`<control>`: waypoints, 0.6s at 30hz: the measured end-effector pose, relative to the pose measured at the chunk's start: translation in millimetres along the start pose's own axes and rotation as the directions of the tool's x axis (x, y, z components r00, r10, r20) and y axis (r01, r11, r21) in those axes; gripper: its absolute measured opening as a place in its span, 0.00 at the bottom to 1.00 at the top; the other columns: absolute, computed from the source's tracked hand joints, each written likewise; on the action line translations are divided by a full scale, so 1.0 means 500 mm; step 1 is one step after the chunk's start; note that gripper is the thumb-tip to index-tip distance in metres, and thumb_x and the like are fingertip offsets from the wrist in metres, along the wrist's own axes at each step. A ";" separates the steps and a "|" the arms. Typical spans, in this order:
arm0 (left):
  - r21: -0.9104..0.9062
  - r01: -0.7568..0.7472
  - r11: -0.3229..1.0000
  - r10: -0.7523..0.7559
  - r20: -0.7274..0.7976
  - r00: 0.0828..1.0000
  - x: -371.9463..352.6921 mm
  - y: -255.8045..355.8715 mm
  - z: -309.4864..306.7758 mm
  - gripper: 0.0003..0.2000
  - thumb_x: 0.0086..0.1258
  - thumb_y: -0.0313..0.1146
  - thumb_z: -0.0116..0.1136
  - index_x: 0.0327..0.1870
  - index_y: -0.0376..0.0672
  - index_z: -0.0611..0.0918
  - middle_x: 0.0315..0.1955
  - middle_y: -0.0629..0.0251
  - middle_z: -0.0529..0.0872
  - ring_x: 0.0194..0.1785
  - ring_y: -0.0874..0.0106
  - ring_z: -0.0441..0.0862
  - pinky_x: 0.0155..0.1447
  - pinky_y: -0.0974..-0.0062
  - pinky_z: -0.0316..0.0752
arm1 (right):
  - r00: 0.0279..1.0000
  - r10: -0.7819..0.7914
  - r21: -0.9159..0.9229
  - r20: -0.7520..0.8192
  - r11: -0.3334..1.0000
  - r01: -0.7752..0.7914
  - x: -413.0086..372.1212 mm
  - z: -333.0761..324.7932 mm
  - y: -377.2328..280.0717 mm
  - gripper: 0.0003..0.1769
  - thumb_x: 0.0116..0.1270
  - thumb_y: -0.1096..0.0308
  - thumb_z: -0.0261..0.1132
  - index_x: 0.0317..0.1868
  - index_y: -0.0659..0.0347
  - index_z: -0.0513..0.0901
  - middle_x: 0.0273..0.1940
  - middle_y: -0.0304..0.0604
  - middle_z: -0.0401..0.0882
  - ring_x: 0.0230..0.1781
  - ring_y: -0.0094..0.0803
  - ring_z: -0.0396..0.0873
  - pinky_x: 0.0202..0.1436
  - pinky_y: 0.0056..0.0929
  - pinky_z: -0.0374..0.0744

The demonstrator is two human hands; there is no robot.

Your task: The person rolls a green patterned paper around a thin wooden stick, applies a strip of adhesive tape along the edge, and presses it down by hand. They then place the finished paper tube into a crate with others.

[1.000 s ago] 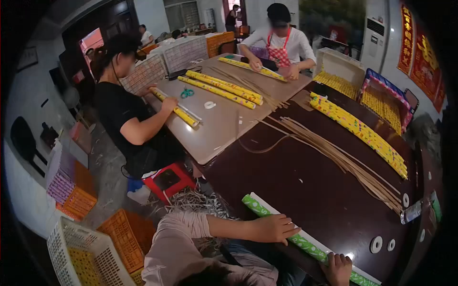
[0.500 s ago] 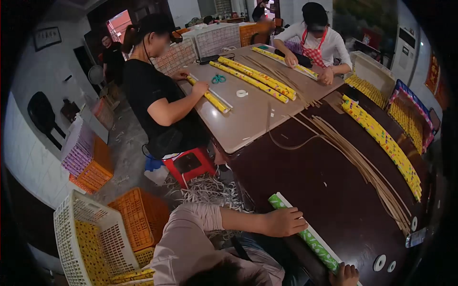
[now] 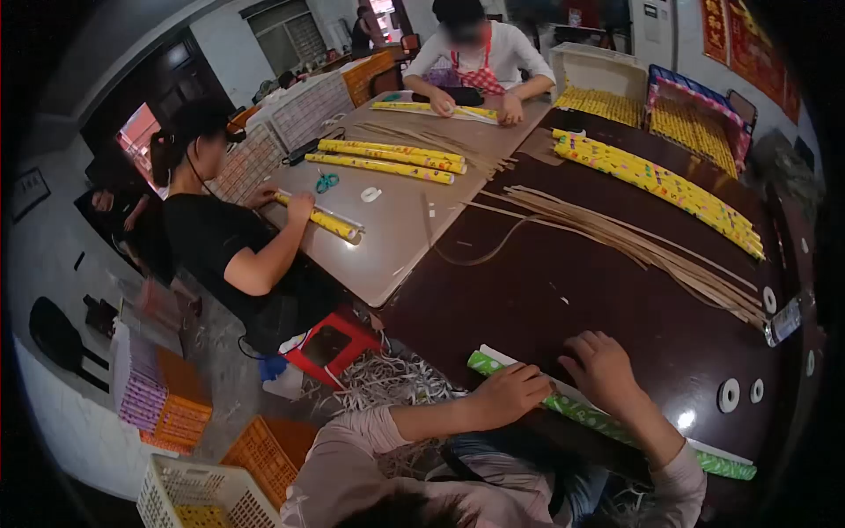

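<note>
A green patterned paper roll (image 3: 585, 414) with a white edge lies along the near edge of the dark table. My left hand (image 3: 509, 396) rests on its left part, fingers curled over it and pressed together. Just beyond the roll, my right hand (image 3: 602, 370) is raised with its fingers apart and bent, holding nothing; its forearm crosses over the roll and hides part of it. The right end of the roll sticks out past my right sleeve.
Brown strips (image 3: 616, 238) and yellow rolls (image 3: 656, 180) lie farther back on the dark table (image 3: 493, 308). White tape rings (image 3: 729, 395) and a clear bottle (image 3: 782, 323) are at right. Two people work at the lighter table (image 3: 387, 229). Crates (image 3: 264, 458) stand at lower left.
My right hand has let go of the roll's right end and moved left and up, near my left hand. The view has turned to the right, and the roll's right end now shows.
</note>
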State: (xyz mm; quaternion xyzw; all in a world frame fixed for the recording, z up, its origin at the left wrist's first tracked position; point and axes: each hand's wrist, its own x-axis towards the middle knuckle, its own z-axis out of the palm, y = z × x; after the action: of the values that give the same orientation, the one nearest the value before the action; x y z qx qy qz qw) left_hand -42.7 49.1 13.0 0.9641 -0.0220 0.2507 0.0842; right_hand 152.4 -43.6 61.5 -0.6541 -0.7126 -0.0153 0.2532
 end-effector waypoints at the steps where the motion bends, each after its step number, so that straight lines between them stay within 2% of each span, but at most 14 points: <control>1: 0.021 0.012 1.000 -0.012 0.010 1.000 -0.002 -0.001 0.001 0.13 0.59 0.30 0.61 0.45 0.40 0.82 0.44 0.64 0.79 0.50 0.66 0.77 0.56 0.68 0.73 | 0.999 -0.014 -0.010 0.046 1.000 0.015 0.023 0.024 -0.006 0.15 0.60 0.63 0.69 0.44 0.62 0.81 0.40 0.46 0.80 0.41 0.45 0.79 0.44 0.41 0.77; 3: 0.022 0.013 1.000 -0.013 0.029 0.999 -0.011 -0.002 0.003 0.14 0.59 0.30 0.62 0.47 0.40 0.82 0.44 0.64 0.80 0.51 0.65 0.77 0.56 0.67 0.73 | 0.997 -0.014 -0.021 0.078 1.000 0.015 0.059 0.060 -0.023 0.16 0.61 0.62 0.69 0.45 0.62 0.81 0.39 0.46 0.80 0.41 0.44 0.79 0.45 0.40 0.78; 5: 0.021 0.008 1.000 -0.009 0.044 0.999 -0.016 -0.001 0.006 0.15 0.58 0.30 0.62 0.48 0.40 0.82 0.45 0.64 0.80 0.52 0.64 0.77 0.57 0.65 0.73 | 0.962 0.080 -0.147 0.260 0.988 -0.042 0.085 0.078 -0.036 0.18 0.62 0.59 0.68 0.47 0.62 0.81 0.41 0.47 0.82 0.41 0.44 0.81 0.46 0.41 0.79; 6: -0.009 0.036 0.999 -0.035 0.044 0.998 -0.018 0.002 0.009 0.19 0.59 0.29 0.64 0.53 0.41 0.82 0.47 0.62 0.81 0.54 0.63 0.77 0.58 0.63 0.74 | 0.964 0.099 -0.152 0.248 0.986 -0.062 0.107 0.073 -0.042 0.18 0.62 0.59 0.68 0.47 0.62 0.81 0.41 0.47 0.82 0.41 0.44 0.81 0.46 0.41 0.79; 7: -0.040 0.067 0.997 -0.065 0.046 0.997 -0.018 0.002 0.010 0.22 0.59 0.29 0.65 0.58 0.42 0.82 0.49 0.61 0.81 0.56 0.61 0.77 0.59 0.60 0.74 | 0.853 0.163 -0.005 0.496 0.983 -0.185 0.135 0.065 -0.048 0.18 0.63 0.60 0.66 0.48 0.63 0.81 0.42 0.49 0.82 0.43 0.44 0.81 0.46 0.42 0.80; 8: -0.048 0.056 0.997 -0.054 0.052 0.997 -0.019 0.002 0.009 0.22 0.59 0.29 0.65 0.58 0.42 0.82 0.49 0.61 0.81 0.56 0.61 0.77 0.59 0.60 0.74 | 0.680 0.156 0.111 0.716 0.937 -0.332 0.153 0.059 -0.053 0.19 0.64 0.60 0.65 0.50 0.65 0.80 0.43 0.51 0.83 0.44 0.44 0.82 0.46 0.43 0.80; 10: -0.070 0.095 0.993 -0.092 0.048 0.995 -0.022 0.005 0.008 0.24 0.60 0.29 0.65 0.61 0.44 0.81 0.51 0.61 0.82 0.56 0.60 0.77 0.59 0.60 0.74 | 0.681 0.148 0.125 0.718 0.934 -0.335 0.168 0.058 -0.066 0.18 0.66 0.60 0.63 0.50 0.65 0.81 0.44 0.52 0.83 0.45 0.45 0.82 0.46 0.43 0.80; 15: -0.094 0.128 0.987 -0.126 0.027 0.992 -0.025 0.015 0.003 0.22 0.61 0.28 0.64 0.59 0.44 0.81 0.50 0.62 0.83 0.54 0.60 0.78 0.57 0.58 0.75 | 0.701 0.082 0.188 0.708 0.935 -0.299 0.169 0.094 -0.071 0.17 0.66 0.61 0.62 0.48 0.66 0.82 0.46 0.54 0.82 0.45 0.46 0.82 0.46 0.44 0.81; 17: -0.084 0.128 0.988 -0.128 0.006 0.992 -0.029 0.020 0.006 0.21 0.61 0.28 0.64 0.58 0.44 0.82 0.49 0.63 0.83 0.53 0.59 0.79 0.56 0.58 0.75 | 0.853 0.019 0.151 0.521 0.982 -0.115 0.151 0.108 -0.070 0.15 0.65 0.62 0.64 0.45 0.66 0.84 0.44 0.55 0.83 0.44 0.48 0.83 0.44 0.45 0.81; 18: -0.093 0.133 0.987 -0.134 -0.011 0.991 -0.032 0.023 0.010 0.20 0.60 0.28 0.64 0.56 0.43 0.83 0.49 0.62 0.83 0.53 0.59 0.78 0.55 0.58 0.75 | 0.855 0.017 0.157 0.519 0.981 -0.115 0.149 0.111 -0.071 0.15 0.65 0.62 0.64 0.45 0.66 0.84 0.44 0.55 0.83 0.44 0.48 0.83 0.44 0.45 0.81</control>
State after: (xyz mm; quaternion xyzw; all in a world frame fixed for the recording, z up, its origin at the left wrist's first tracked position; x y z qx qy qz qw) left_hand -55.2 37.1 2.6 0.9564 0.0318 0.2514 0.1455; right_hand 99.0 39.6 52.3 -0.6326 -0.7295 0.2343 0.1128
